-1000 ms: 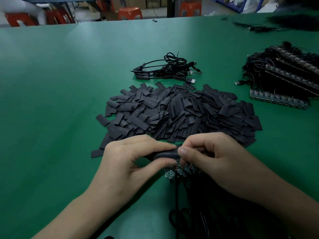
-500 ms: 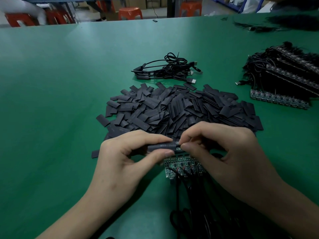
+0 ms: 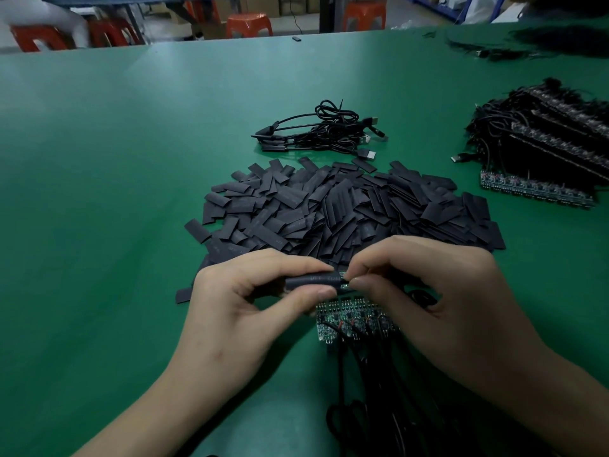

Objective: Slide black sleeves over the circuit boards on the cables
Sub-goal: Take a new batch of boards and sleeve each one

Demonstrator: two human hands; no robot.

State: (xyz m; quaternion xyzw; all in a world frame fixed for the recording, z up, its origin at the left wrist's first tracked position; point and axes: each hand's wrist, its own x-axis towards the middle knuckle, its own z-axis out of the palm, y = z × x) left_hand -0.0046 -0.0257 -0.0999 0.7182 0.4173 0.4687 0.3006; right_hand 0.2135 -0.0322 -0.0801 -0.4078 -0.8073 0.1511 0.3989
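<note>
My left hand [image 3: 250, 305] pinches a black sleeve [image 3: 313, 281] between thumb and forefinger, held level above the table. My right hand [image 3: 425, 298] pinches the end of a small circuit board [image 3: 344, 281] that pokes out of the sleeve's right mouth; most of that board is hidden inside. Under both hands lies a row of bare green circuit boards [image 3: 352, 319] with black cables [image 3: 379, 407] running toward me. A big heap of loose black sleeves [image 3: 346, 206] lies just beyond my hands.
A small bundle of sleeved cables with USB plugs [image 3: 316, 131] rests beyond the heap. At the right edge is a large stack of cabled boards [image 3: 543, 153]. Green table [image 3: 115, 192] stretches to the left. Orange stools [image 3: 248, 24] stand past the far edge.
Both hands have lifted slightly off the row of boards and moved away from me. The sleeve now covers more of the board held by my right hand.
</note>
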